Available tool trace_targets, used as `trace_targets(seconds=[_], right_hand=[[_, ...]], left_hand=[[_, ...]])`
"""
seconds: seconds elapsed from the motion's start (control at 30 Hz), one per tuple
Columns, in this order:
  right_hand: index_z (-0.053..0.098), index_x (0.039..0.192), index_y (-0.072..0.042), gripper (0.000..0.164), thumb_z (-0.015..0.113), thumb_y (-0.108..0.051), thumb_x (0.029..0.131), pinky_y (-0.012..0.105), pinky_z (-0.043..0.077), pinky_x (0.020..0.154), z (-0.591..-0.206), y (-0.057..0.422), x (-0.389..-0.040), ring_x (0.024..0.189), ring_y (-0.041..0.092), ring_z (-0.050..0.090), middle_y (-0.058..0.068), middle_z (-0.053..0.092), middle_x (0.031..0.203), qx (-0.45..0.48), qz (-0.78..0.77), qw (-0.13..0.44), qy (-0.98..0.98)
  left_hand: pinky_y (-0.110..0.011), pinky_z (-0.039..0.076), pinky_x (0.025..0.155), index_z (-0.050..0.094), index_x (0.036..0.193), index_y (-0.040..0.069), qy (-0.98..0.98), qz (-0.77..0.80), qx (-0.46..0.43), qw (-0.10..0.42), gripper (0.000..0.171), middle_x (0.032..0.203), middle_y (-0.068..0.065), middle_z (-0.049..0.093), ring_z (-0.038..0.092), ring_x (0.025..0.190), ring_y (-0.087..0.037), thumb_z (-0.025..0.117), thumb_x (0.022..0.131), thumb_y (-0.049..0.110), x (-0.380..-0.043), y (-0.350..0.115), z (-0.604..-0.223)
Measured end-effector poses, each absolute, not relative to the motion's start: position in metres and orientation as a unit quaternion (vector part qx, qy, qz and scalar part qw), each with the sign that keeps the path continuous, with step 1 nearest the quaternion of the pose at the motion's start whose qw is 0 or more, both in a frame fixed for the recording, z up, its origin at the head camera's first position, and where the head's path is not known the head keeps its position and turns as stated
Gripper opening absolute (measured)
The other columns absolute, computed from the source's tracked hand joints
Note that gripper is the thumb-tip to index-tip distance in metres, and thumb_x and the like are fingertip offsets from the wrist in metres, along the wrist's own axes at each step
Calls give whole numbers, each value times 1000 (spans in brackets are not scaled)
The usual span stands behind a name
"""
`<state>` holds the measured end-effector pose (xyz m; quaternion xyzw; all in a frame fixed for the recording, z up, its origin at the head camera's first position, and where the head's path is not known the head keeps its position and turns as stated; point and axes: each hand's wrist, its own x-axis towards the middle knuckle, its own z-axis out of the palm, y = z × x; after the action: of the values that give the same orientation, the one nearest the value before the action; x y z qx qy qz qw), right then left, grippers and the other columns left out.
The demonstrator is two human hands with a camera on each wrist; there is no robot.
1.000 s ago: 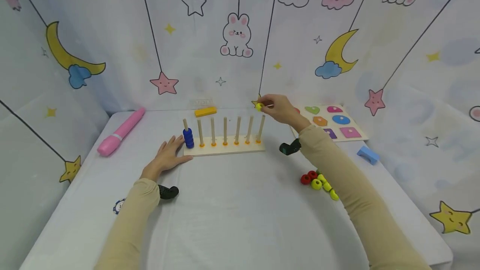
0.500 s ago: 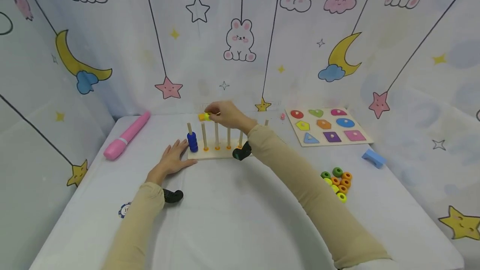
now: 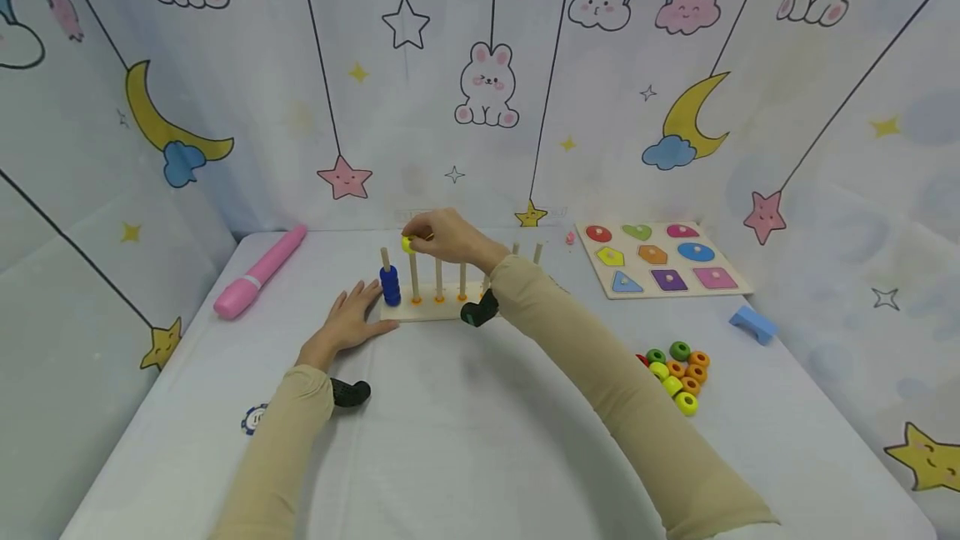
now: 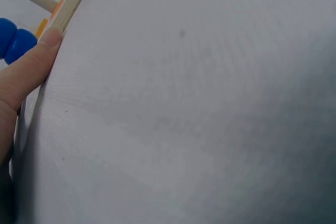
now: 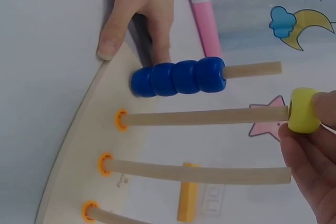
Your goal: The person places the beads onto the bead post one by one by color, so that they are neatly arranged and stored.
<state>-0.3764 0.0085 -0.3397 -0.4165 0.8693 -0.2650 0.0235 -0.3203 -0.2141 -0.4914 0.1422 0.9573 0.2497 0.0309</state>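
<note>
My right hand (image 3: 444, 233) pinches a yellow bead (image 5: 304, 110) between thumb and fingers, right at the top of the second peg (image 5: 205, 116) of a wooden peg board (image 3: 420, 314). On the first peg, several blue beads (image 5: 178, 76) are stacked, with the peg's tip showing above them. My left hand (image 3: 347, 323) lies with its fingers spread at the board's left end, the thumb (image 4: 39, 64) touching the front edge. The other pegs in view carry no beads; my right arm covers part of the board in the head view.
Loose green, orange, yellow and red beads (image 3: 679, 370) lie to the right. Behind them are a shape puzzle board (image 3: 660, 261) and a blue block (image 3: 753, 325). A pink mallet-like toy (image 3: 260, 272) lies at left, and a yellow block (image 5: 187, 194) behind the pegs.
My right hand has carried the yellow bead leftward from beyond the board's right end to the second peg's top. My left hand has stayed on the board's left end.
</note>
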Motion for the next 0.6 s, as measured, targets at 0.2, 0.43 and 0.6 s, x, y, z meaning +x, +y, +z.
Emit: trace_targets(seconds=[0.2,0.43,0.6], right_hand=[[65,116,-3,25,58,-11,94,17,50,82,-337,8,-377,94,12,64,6,68,106,-418,-256,28,871],[65,115,-2,25,57,-10,94,17,50,81,-335,6,-378,93,12,63,6,68,106,-410,-243,33,879],[65,116,-2,25,58,-10,94,17,50,82,-334,4,-378,94,12,63,7,68,107,-405,-249,39,879]], left_hand=[[-54,-1,113,29,145,-4,957,252,143,26,86,153,-21,20,7,141,-40,63,86,49,-320,-214,-491],[-53,-2,113,27,146,-2,957,250,142,34,88,154,-19,18,5,141,-38,62,86,52,-322,-214,-491],[-53,-2,113,28,146,-3,956,255,143,36,88,153,-21,18,5,141,-39,63,86,51,-321,-215,-489]])
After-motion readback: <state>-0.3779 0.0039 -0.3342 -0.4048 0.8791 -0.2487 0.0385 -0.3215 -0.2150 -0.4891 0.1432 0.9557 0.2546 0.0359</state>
